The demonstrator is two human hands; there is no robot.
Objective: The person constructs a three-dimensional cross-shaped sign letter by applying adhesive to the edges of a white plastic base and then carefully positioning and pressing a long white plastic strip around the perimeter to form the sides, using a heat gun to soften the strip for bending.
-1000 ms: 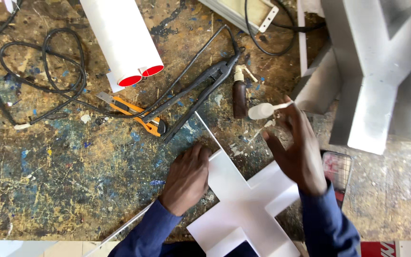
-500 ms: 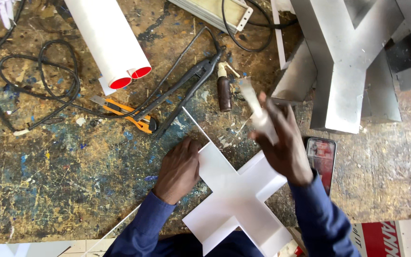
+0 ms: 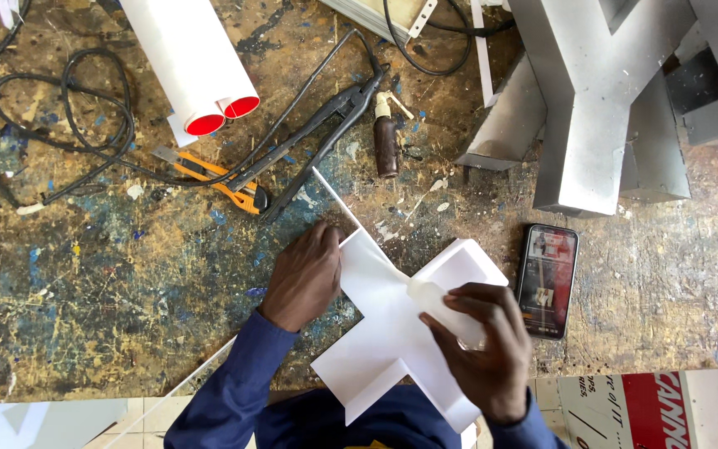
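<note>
Paint-spattered and scarred, the workbench (image 3: 85, 316) carries a white cross-shaped letter form (image 3: 392, 333) at its near edge. The left hand (image 3: 305, 278) presses flat on the form's upper-left arm, fingers spread, just where a thin white strip (image 3: 338, 204) runs away from the grip. The right hand (image 3: 484, 349) is closed around a small translucent squeeze bottle (image 3: 442, 308), its nozzle pointing at the form's centre. Beyond the right hand's knuckles lies a phone (image 3: 548, 278); beyond the left, an orange utility knife (image 3: 213, 179). Too hard a squeeze would likely flood the joint, and easing the left palm could let the form skid.
</note>
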